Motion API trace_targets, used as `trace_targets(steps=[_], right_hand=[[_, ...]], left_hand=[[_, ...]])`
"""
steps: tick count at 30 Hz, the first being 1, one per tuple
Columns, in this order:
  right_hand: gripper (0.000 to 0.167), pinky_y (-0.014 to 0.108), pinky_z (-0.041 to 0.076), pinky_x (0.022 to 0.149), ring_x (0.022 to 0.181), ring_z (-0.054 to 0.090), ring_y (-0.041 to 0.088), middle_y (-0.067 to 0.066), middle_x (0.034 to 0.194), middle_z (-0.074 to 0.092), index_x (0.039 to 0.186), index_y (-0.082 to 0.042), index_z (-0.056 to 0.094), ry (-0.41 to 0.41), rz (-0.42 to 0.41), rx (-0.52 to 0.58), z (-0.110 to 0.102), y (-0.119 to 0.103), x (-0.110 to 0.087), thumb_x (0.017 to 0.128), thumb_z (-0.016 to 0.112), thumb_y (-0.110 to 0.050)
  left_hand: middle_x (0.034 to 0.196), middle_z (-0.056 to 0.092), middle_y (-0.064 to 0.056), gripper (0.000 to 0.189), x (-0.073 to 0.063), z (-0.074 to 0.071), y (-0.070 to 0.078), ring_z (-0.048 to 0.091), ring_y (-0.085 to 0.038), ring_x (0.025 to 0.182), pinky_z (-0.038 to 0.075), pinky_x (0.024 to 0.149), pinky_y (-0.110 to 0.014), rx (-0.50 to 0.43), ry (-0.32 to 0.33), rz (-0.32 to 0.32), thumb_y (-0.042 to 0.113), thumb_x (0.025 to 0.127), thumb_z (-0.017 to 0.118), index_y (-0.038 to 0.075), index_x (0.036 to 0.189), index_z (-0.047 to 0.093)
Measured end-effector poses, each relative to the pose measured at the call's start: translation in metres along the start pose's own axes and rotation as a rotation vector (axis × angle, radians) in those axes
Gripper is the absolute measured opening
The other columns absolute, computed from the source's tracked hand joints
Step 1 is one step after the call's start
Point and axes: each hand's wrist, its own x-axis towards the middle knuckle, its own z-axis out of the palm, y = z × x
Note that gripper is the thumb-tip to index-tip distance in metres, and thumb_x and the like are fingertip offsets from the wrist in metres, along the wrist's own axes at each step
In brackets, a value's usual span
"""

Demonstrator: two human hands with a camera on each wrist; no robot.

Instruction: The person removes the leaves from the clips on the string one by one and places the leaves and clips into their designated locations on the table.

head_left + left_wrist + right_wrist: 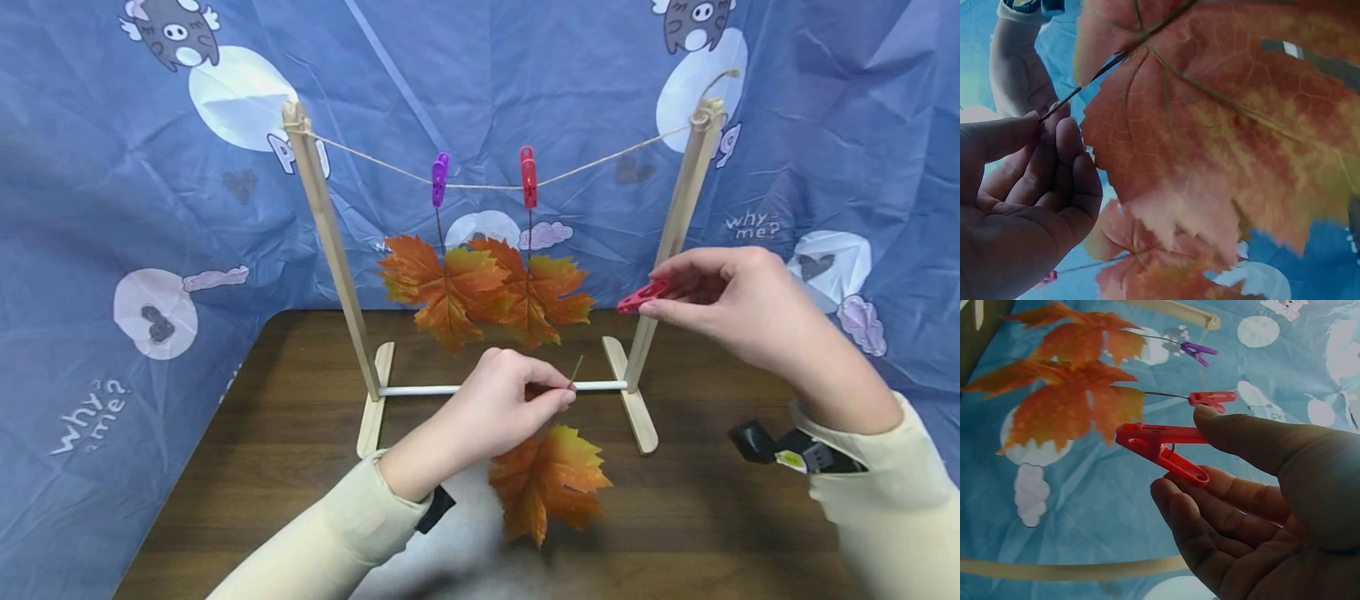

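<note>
My left hand [513,400] pinches the thin stem [1079,90] of an orange maple leaf [551,483], which hangs below the fingers in front of the wooden rack. To the right, beside the rack's right post, my right hand [738,308] holds a red clothespin [1163,447] between thumb and fingers; its jaws look closed, with nothing between them. Two more orange leaves, a left one [442,287] and a right one [543,292], hang by their stems from the string [483,187]. A purple clothespin [439,179] grips the left stem, another red clothespin [529,177] the right.
The string sags between a left post [330,242] and a right post [686,196]. A white rod [420,391] joins the rack's feet low down on the dark wooden table [247,467]. Blue printed cloth [487,67] covers the back and sides.
</note>
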Motion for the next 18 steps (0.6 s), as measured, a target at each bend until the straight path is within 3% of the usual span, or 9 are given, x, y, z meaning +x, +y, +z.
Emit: trace_targets(steps=[11,18], right_hand=[[0.030,0.018,0.049,0.059,0.070,0.066,0.012,0.002,0.085,0.074,0.105,-0.004,0.078,-0.061,-0.024,-0.035,0.023,0.020,-0.009,0.082,0.088,-0.020],[0.029,0.021,0.052,0.062,0.075,0.069,0.014,0.003,0.087,0.074,0.106,-0.002,0.076,-0.137,0.042,0.016,0.038,0.032,-0.012,0.084,0.087,-0.016]], left_hand=[[0.077,0.073,0.004,0.009,-0.020,-0.007,-0.020,0.063,0.003,0.067,0.052,0.061,-0.023,0.041,-0.021,-0.089,0.004,0.094,0.072,0.006,0.090,0.080],[0.075,0.071,0.009,0.010,-0.030,-0.011,-0.029,0.061,0.000,0.064,0.048,0.056,-0.024,0.054,-0.039,-0.151,0.005,0.095,0.071,0.008,0.089,0.079]])
